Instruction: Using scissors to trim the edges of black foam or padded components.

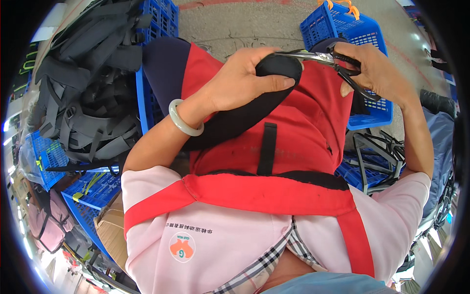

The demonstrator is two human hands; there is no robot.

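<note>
Over my lap, my left hand (237, 81) is closed round the rounded end of a black padded strap (240, 117). Its thumb lies on top, and the strap runs back down to the left across my red apron (303, 132). A pair of scissors (320, 58) with black handles is gripped in my right hand (382, 73), fingers through the loops. The metal blades point left along the strap's upper edge, close to my left fingers. Whether the blades touch the strap is hard to tell.
On my left, a blue crate (143, 98) stands beside a heap of black and grey straps and padded pieces (93, 93). Another blue crate (377, 44) with orange ties is ahead to the right. Black webbing (377, 152) lies by my right elbow. Scraps litter the floor (230, 24).
</note>
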